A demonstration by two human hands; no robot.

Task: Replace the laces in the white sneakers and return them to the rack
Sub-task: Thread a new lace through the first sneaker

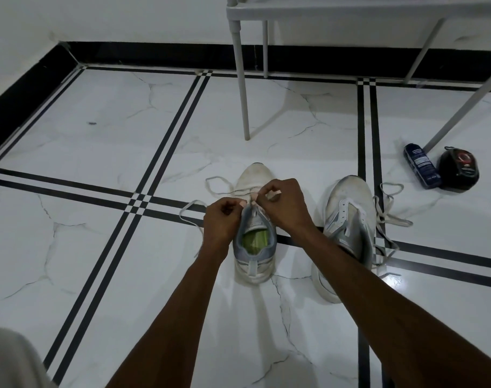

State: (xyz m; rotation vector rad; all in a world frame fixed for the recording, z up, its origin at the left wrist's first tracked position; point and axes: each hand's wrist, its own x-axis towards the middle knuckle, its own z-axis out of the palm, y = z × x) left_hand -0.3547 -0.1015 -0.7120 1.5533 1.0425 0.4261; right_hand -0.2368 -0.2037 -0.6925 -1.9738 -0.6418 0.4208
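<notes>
Two white sneakers stand on the tiled floor. The left sneaker (254, 242) points away from me and shows a green insole. My left hand (221, 219) and my right hand (286, 203) both pinch its white lace (192, 212) over the tongue, fingertips almost touching. Loose lace loops trail to the left of the shoe. The right sneaker (348, 217) leans on its side to the right, with a loose lace (387, 217) spread beside it.
A white rack (240, 65) with thin legs stands at the back against the wall. A dark blue tube (422, 169) and a black round container (460, 169) lie on the floor at the right. A pale cloth-covered knee shows at the bottom left corner.
</notes>
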